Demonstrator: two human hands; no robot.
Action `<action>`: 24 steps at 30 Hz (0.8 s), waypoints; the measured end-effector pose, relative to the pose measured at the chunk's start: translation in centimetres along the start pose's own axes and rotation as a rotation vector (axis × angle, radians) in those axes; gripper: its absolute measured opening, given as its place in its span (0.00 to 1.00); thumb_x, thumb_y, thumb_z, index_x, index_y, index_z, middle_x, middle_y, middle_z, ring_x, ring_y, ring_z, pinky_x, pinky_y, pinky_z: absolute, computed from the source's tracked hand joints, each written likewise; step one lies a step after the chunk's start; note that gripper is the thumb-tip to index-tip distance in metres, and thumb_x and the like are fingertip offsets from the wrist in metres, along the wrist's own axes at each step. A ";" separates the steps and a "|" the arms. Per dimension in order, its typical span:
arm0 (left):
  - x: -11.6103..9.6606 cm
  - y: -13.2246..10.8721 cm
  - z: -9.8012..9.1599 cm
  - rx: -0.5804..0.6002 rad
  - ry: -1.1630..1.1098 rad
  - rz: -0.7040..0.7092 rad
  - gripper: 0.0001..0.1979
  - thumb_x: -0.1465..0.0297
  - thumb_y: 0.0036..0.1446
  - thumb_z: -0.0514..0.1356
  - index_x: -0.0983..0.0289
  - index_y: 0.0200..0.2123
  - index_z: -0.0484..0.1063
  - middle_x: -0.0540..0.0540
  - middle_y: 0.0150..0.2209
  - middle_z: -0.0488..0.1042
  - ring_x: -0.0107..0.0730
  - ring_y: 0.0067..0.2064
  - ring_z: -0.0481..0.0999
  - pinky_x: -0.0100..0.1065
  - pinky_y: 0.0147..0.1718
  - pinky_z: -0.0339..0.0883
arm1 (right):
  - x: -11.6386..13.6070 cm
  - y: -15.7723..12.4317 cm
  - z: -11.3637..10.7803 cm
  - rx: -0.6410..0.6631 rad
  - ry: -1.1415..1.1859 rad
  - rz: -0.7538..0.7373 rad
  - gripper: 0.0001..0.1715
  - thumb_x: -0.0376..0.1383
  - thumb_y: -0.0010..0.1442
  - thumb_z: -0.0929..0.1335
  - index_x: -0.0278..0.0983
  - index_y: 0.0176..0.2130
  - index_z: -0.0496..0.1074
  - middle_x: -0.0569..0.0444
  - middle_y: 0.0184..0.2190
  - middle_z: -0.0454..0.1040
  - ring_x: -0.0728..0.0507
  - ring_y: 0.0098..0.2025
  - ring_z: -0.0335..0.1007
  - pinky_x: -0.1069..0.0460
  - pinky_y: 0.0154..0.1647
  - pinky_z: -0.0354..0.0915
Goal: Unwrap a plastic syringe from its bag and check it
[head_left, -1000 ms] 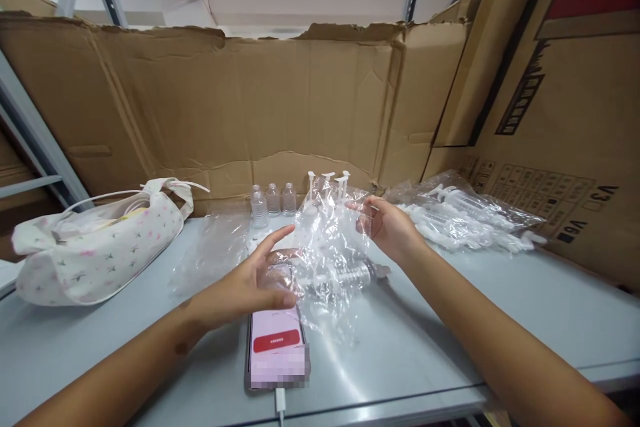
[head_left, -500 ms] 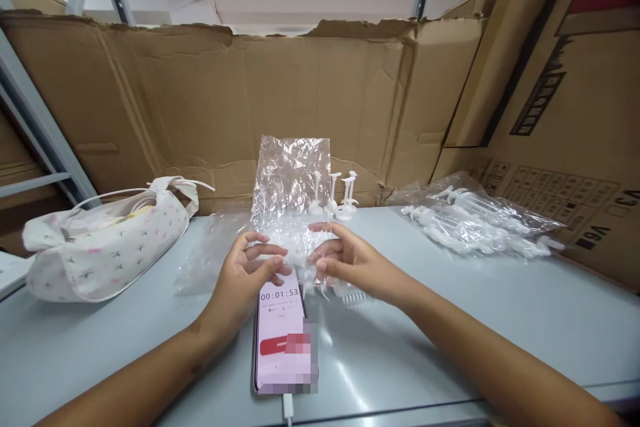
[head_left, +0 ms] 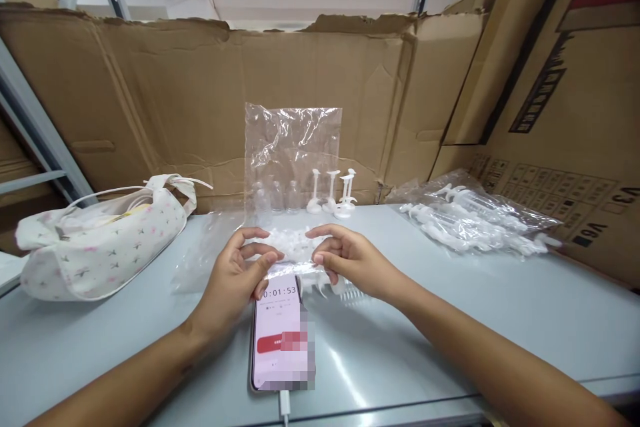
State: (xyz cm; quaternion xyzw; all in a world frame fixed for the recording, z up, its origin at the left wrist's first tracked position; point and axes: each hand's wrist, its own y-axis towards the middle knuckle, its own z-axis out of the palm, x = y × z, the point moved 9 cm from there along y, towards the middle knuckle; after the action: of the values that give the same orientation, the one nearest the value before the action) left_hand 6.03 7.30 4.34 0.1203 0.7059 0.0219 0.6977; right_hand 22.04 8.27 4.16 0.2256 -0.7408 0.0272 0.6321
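A clear plastic bag (head_left: 295, 140) stands spread upright in front of me, with small white parts (head_left: 290, 245) gathered at its bottom. My left hand (head_left: 246, 263) pinches the lower left side of the bag between thumb and fingers. On the lower right side, my right hand (head_left: 349, 258) is closed on it the same way. Just below the bag lies a phone (head_left: 277, 363) showing a timer, partly covered by my left fingers. White curved pieces and a clear spring-like coil (head_left: 353, 295) lie under my right hand, partly hidden.
Several clear bottles (head_left: 277, 197) show through the bag. Beside them stand several white pump-like pieces (head_left: 331, 193). A bag of white parts (head_left: 475, 217) lies right, a flowered cloth pouch (head_left: 110, 250) left. Cardboard (head_left: 200, 93) walls the back of the grey table (head_left: 400, 360).
The bag has been spread wider and rises higher, with its white parts now plainer at the bottom. Both hands stay close to their earlier places. The bottles now show through the bag.
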 end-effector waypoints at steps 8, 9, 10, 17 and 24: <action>1.2 -0.5 0.7 0.134 0.107 -0.064 0.18 0.60 0.53 0.61 0.58 0.44 0.59 0.47 0.33 0.69 0.14 0.15 0.59 0.23 0.15 0.49 | 0.6 -0.1 -1.3 -0.050 0.010 -0.041 0.14 0.41 0.59 0.66 0.38 0.44 0.67 0.55 0.32 0.72 0.53 0.25 0.66 0.55 0.25 0.62; 1.5 -0.7 1.1 0.181 0.117 -0.082 0.19 0.60 0.54 0.60 0.58 0.45 0.59 0.48 0.33 0.70 0.15 0.16 0.60 0.24 0.15 0.50 | 0.7 -0.1 -1.6 -0.074 0.023 -0.051 0.14 0.41 0.59 0.65 0.38 0.44 0.67 0.55 0.32 0.73 0.53 0.25 0.66 0.55 0.26 0.63; 1.7 -0.9 1.5 0.235 0.118 -0.092 0.20 0.60 0.54 0.60 0.58 0.47 0.58 0.49 0.33 0.70 0.17 0.17 0.62 0.24 0.16 0.51 | 0.7 -0.2 -1.8 -0.092 0.040 -0.054 0.13 0.41 0.60 0.65 0.38 0.43 0.67 0.55 0.30 0.73 0.53 0.24 0.66 0.55 0.26 0.64; 1.6 -0.6 1.4 0.385 -0.125 -0.051 0.31 0.53 0.59 0.51 0.59 0.61 0.48 0.58 0.37 0.76 0.34 0.29 0.75 0.34 0.28 0.63 | -0.6 -0.3 -0.6 -0.021 0.090 0.086 0.11 0.42 0.57 0.67 0.38 0.39 0.68 0.57 0.25 0.73 0.53 0.19 0.65 0.57 0.19 0.59; 1.8 0.1 0.5 0.250 -0.112 -0.116 0.29 0.56 0.60 0.53 0.60 0.61 0.52 0.57 0.35 0.77 0.31 0.24 0.74 0.31 0.23 0.62 | -0.8 -1.0 2.5 0.254 0.133 0.125 0.15 0.42 0.55 0.69 0.39 0.42 0.67 0.59 0.25 0.72 0.53 0.20 0.66 0.57 0.20 0.60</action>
State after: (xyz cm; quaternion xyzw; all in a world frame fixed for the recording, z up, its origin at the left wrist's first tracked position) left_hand 6.57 7.65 2.61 0.1663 0.6688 -0.1134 0.7157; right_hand 20.18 6.77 2.61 0.2548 -0.7007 0.1746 0.6431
